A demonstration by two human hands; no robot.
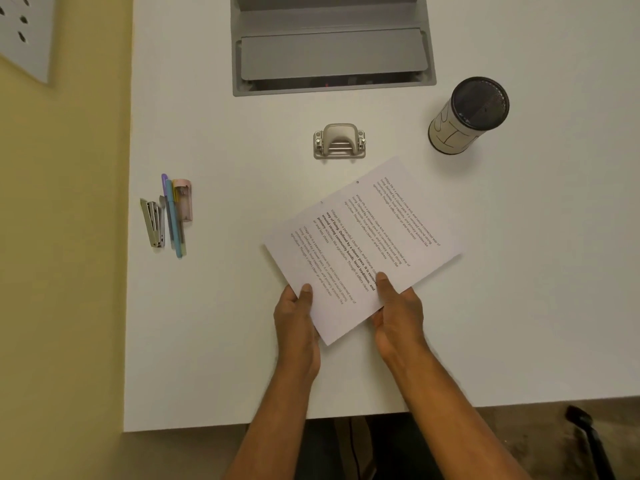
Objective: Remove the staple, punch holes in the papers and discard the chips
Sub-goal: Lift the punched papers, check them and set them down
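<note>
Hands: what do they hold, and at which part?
Both hands, left and right, hold the papers at the near edge, thumbs on top.

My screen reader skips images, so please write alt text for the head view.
Both hands, left hand and right hand, hold punched printed papers over a white desk, near a hole punch, stapler, pens and mesh cup.

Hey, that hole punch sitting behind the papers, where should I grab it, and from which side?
Judging by its pose, grip the hole punch across its two short ends, coming straight down from above. It stands upright and alone on the table, its raised lever arching over the middle, and both ends are clear. The right hand looks nearer, once it lets go of the papers.
</note>
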